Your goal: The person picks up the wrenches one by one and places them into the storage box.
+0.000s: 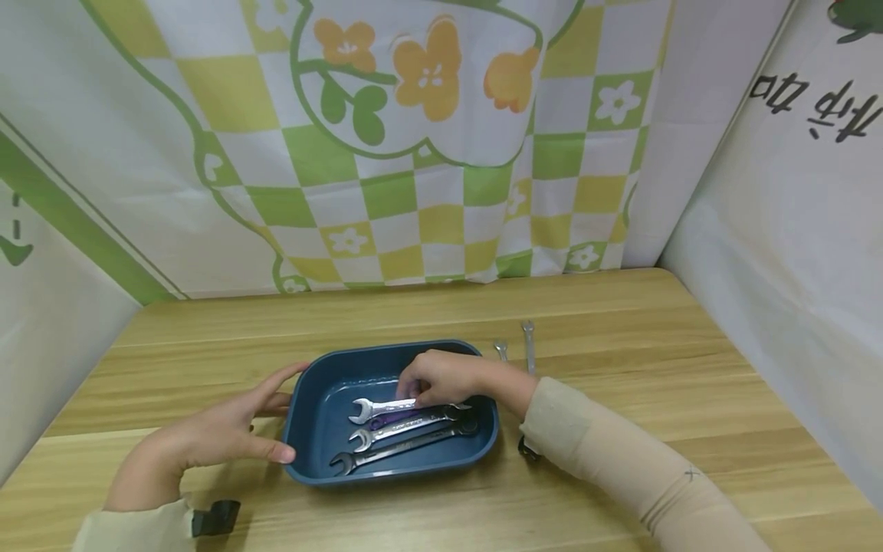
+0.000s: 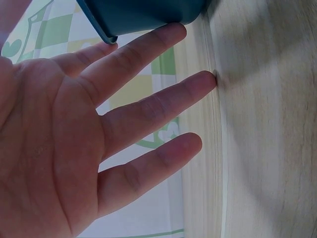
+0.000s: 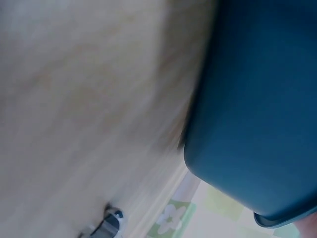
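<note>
A dark blue bin (image 1: pixel 319 399) stands on the wooden table with several wrenches lying side by side in it. My right hand (image 1: pixel 448 377) reaches over the bin's right side, thumb and fingers pinching the shiny silver wrench (image 1: pixel 375 409) farthest back. Nearer the front lie a purple wrench (image 1: pixel 392 420), another silver wrench (image 1: pixel 396 432) and a dark grey wrench (image 1: pixel 400 448). At the bin's left end, my left hand (image 1: pixel 224 428) spreads around the outside, thumb at the rim. Its long fingers (image 2: pixel 143 111) look nearly straight in the left wrist view, one touching the bin's wall (image 2: pixel 148 15).
To the right of the bin, two small silver wrenches lie on the table: one longer wrench (image 1: pixel 529 345) and one wrench (image 1: pixel 501 350) partly hidden by my right arm. A patterned curtain (image 1: pixel 441 215) hangs behind the table's back edge, with white sheets at both sides.
</note>
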A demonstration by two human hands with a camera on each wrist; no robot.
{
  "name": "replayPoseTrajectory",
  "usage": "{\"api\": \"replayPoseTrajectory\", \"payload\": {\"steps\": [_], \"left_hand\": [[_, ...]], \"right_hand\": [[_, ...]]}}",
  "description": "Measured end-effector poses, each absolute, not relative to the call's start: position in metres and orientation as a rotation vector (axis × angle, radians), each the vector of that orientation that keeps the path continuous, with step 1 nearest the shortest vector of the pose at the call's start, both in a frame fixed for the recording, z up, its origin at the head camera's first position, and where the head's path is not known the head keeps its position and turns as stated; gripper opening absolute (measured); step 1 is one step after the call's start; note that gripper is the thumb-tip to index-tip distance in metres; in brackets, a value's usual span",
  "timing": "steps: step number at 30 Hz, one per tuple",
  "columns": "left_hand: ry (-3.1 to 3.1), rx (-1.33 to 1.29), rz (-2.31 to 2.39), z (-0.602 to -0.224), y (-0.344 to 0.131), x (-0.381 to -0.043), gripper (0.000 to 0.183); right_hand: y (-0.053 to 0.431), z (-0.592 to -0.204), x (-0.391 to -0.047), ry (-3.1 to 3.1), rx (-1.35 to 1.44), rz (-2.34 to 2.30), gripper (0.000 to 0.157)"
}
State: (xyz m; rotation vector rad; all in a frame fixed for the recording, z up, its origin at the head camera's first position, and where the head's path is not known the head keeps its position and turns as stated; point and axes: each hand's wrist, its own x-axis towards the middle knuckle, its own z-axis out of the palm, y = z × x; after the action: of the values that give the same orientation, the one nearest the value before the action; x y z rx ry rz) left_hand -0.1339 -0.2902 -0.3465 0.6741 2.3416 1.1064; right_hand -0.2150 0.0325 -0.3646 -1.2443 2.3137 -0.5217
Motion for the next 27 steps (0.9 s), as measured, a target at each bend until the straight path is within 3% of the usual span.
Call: {"api": "replayPoseTrajectory", "payload": {"steps": [13, 27], "left_hand": [[2.356, 0.686, 1.099, -0.346, -0.290, -0.133, 0.109], [2.357, 0.696, 1.098, -0.346, -0.290, -0.134, 0.108]], "right_hand": [[0.049, -0.350, -0.218, 2.273, -1.346, -0.625, 0.023], [0.145, -0.303, -0.217, 2.455, -1.569, -0.724, 0.015]]}}
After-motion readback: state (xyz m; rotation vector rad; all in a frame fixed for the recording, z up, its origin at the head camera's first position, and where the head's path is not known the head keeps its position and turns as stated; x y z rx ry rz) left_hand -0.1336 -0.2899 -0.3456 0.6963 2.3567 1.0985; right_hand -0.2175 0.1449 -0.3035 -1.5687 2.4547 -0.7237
